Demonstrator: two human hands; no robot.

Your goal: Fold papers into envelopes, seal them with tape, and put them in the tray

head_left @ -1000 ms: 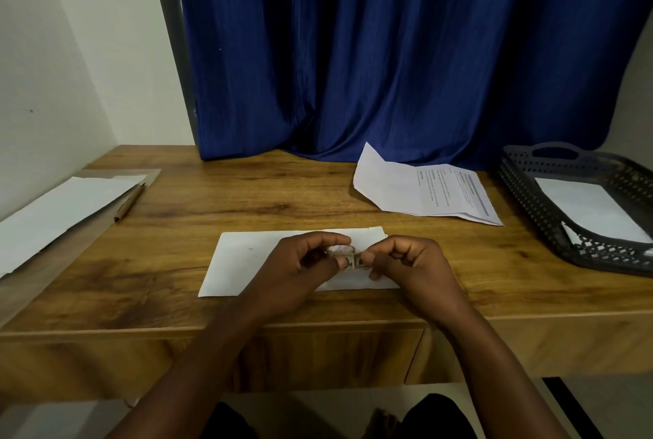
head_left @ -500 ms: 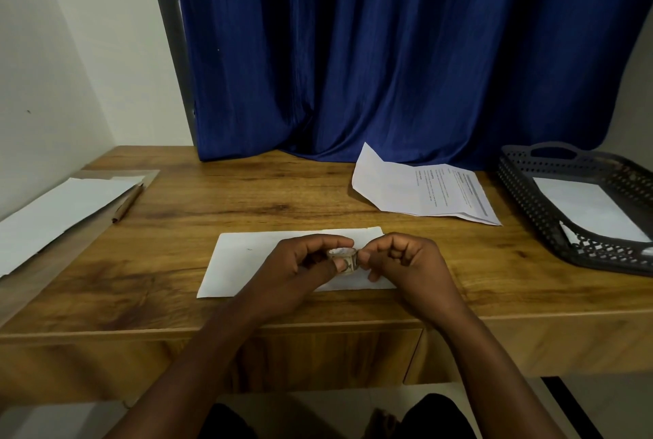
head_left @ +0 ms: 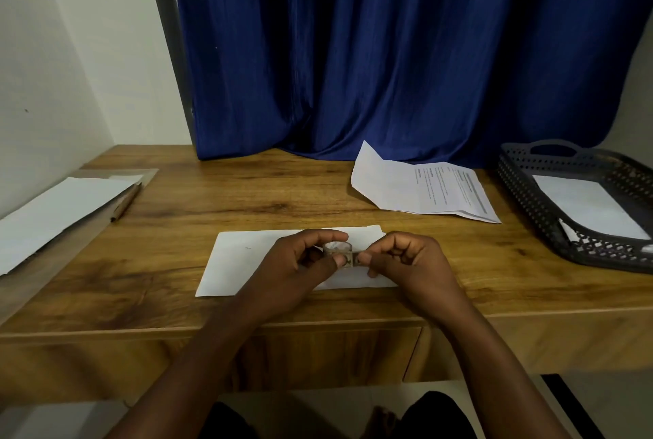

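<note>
A folded white paper envelope lies flat near the desk's front edge, partly under my hands. My left hand grips a small roll of clear tape between thumb and fingers, just above the envelope. Just right of the roll, my right hand pinches the tape's loose end with curled fingers. A dark perforated plastic tray stands at the right edge of the desk with a white folded paper inside it.
A printed sheet with a folded corner lies behind my hands, by the blue curtain. On the left, white sheets and a pencil lie on a lower ledge. The wooden desk has a drawer below its front edge.
My hands stayed over the envelope with the tape roll. The roll turned slightly and my right fingers shifted to its right side, pinching the tape end.
</note>
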